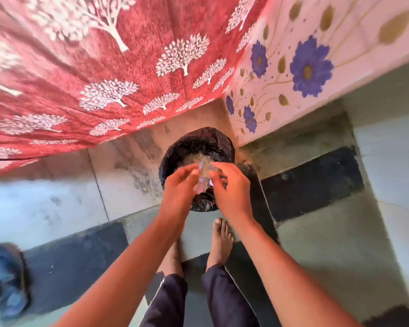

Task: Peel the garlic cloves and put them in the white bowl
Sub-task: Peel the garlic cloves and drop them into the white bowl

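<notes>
I stand over a round bin lined with a black plastic bag point(194, 145) on the floor. My left hand point(178, 190) and my right hand point(233, 192) meet just above its opening. Between their fingertips is a blurred clump of pale, papery garlic skins point(203, 178), which both hands pinch. More pale scraps point(196, 158) show inside the bin below. No white bowl and no whole garlic cloves are in view.
A red cloth with white tree prints point(99, 74) hangs at the left and back. A pink wall with blue flowers point(312, 67) stands at the right. My bare feet point(220, 239) are on grey and black floor tiles; a blue sandal point(5, 279) lies at far left.
</notes>
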The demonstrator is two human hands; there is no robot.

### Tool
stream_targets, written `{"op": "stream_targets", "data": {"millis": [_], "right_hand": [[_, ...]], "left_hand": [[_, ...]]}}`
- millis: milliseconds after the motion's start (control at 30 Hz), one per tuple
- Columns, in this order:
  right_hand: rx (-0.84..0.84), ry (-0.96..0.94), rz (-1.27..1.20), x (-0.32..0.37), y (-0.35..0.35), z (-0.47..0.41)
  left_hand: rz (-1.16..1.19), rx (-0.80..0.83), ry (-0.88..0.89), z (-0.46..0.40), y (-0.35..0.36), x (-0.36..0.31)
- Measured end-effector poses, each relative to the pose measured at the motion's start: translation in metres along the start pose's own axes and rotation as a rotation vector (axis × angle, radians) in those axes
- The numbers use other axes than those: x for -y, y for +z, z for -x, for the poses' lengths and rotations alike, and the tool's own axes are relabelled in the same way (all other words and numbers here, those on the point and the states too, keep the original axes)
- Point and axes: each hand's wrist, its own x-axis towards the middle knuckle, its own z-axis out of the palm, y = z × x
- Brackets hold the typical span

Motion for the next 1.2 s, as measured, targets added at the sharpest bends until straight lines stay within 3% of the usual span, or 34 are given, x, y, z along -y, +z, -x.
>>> {"op": "stream_targets", "data": {"millis": [267,467,667,767,967,1100,1200], "right_hand": [[-0.290,0.005,-0.174,0.191,-0.178,0.114],[-0.580,0.026,-0.188,0.256,-0.299,0.220],[-0.879,0.070,-0.039,0.229,-0.391,0.306],[-0.959,0.136,0.081,0.194,-0.429,0.341],[-0.978,0.215,0.342,0.121,-0.483,0.367],[-0.936,0.162,0.365,0.077,-0.504,0.366],[-0.931,0.138,0.345,0.061,-0.504,0.364]], "left_hand": [[-0.095,0.137,0.177,0.215,0.016,-0.135],[-0.161,0.342,0.308,0.359,0.066,-0.175],[-0.239,0.586,0.366,0.444,0.155,-0.162],[-0.529,0.645,0.641,0.459,0.214,-0.144],[-1.092,0.567,1.248,0.441,0.325,-0.130],[-1.234,0.517,1.298,0.424,0.355,-0.124],[-1.146,0.491,1.377,0.421,0.356,-0.119]]}}
